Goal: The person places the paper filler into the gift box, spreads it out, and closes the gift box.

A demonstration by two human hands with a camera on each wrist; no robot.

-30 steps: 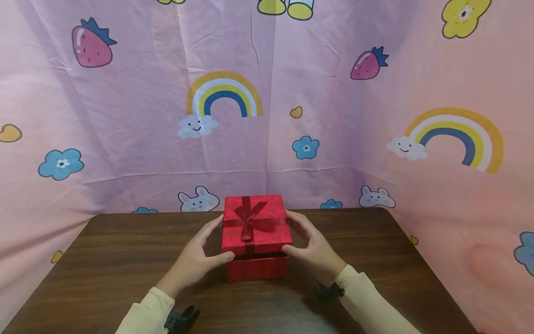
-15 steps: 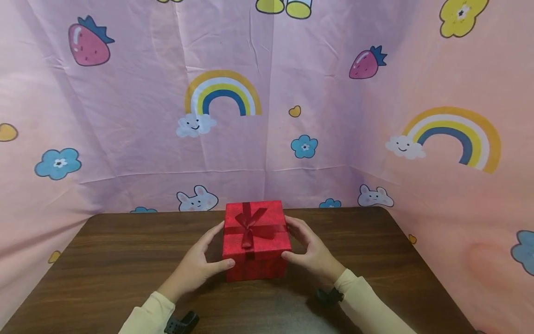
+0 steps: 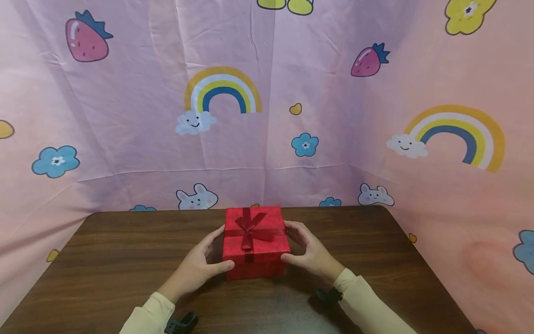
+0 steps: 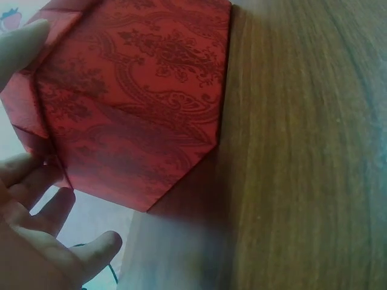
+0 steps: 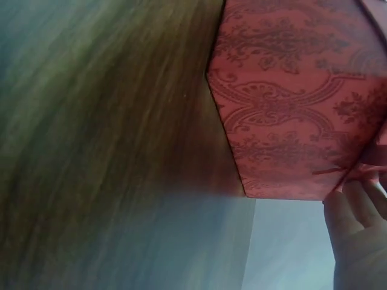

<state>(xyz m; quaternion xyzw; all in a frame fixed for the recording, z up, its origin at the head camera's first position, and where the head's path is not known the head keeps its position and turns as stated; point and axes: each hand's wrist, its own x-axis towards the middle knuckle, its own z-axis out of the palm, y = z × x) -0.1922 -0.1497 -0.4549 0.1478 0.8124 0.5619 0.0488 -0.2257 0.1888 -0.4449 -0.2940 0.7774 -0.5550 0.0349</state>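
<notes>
A red gift box (image 3: 256,270) stands upright on the table, its lid (image 3: 271,246) fully down over it. Dark red ribbon crosses the lid and ends in a bow (image 3: 248,230). My left hand (image 3: 195,262) grips the lid's left side, thumb at the front corner. On the opposite side my right hand (image 3: 312,254) holds it the same way. In the left wrist view, fingers (image 4: 55,208) lie along the lid's edge, the little finger apart from it. The right wrist view shows fingertips (image 5: 341,208) at the lid's edge above the patterned box wall (image 5: 272,115).
Dark wood table (image 3: 125,250) surrounds the box. Behind it and along both sides hangs a pink and lilac cloth (image 3: 137,106) printed with rainbows, strawberries and flowers. Black straps with small devices sit under both wrists, the left device (image 3: 182,323) near the front.
The lid has come down, and the gap between lid and box base has closed. Both hands have sunk slightly with it and still hold its sides.
</notes>
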